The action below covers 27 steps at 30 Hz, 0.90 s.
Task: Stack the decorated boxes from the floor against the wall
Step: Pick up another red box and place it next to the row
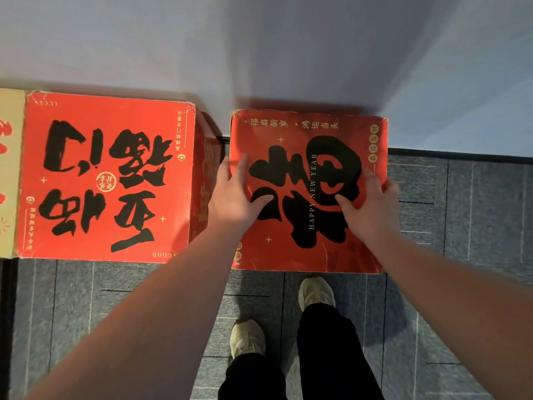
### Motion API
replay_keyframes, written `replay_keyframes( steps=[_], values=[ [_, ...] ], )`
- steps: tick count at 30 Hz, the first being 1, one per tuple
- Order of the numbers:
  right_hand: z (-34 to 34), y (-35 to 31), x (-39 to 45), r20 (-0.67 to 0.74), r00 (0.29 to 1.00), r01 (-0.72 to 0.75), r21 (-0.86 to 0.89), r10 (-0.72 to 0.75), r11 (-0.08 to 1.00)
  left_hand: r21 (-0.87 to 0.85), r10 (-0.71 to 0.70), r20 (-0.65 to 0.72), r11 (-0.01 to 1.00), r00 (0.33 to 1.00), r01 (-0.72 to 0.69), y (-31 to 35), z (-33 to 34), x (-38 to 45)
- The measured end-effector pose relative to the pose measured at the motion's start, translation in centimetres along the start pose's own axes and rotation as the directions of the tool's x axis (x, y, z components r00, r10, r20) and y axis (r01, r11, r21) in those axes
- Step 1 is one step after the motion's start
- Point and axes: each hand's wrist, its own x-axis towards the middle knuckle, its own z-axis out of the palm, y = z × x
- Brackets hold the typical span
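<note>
Both hands lie on the top face of the red box (pixel 308 192) that bears a large black character and the words HAPPY NEW YEAR. The left hand (pixel 236 192) sits at the box's left edge, its fingers lying over the top near that edge and its thumb stretched flat across the black brushwork toward the middle. The right hand (pixel 372 203) sits at the right edge in a mirrored pose, thumb laid flat on the top face pointing inward, the other fingers reaching toward the right rim; whether they curl down over the side cannot be told. Neither hand pinches anything; both press flat on the cardboard with fingers mostly straight.

This box has its far edge touching the pale wall (pixel 288 53). Its near edge hangs above the grey carpet (pixel 461 212), higher than the floor, though what carries it from below is hidden.

Just beside it on the left, with a narrow gap between, stands a second red box (pixel 106 177) with four big black characters and small gold print, also against the wall. At the far left a beige box (pixel 10 168) with red marks touches that one.

Below, two light-coloured shoes (pixel 315 293) and black trouser legs (pixel 328 356) stand on the carpet.
</note>
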Motion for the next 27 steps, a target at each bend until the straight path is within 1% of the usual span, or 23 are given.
replay_keyframes(
  steps=[10,14,20,25,27],
  values=[
    [0.4,-1.5,-0.7,0.007,1.0,0.002,0.03,-0.002,1.0,0.094,-0.013,-0.026,0.995,1.0,0.015,-0.8,-0.8,-0.1],
    [0.7,-1.9,-0.9,0.017,1.0,0.004,0.035,-0.004,0.999,0.104,-0.008,-0.051,0.995,0.999,0.014,-1.1,-1.0,-0.2],
    [1.4,-3.0,-1.3,0.015,1.0,0.012,0.025,-0.012,1.0,0.157,0.049,-0.127,0.987,0.991,-0.029,-1.9,-1.5,-0.3],
    [1.8,-3.6,-1.5,0.01,1.0,0.018,0.014,-0.018,1.0,0.206,0.075,-0.143,0.978,0.987,-0.044,-2.4,-2.0,-0.2],
    [2.0,-3.7,-1.5,0.017,1.0,0.02,0.013,-0.02,1.0,0.208,0.059,-0.145,0.978,0.988,-0.028,-2.6,-2.2,-0.2]
  ],
)
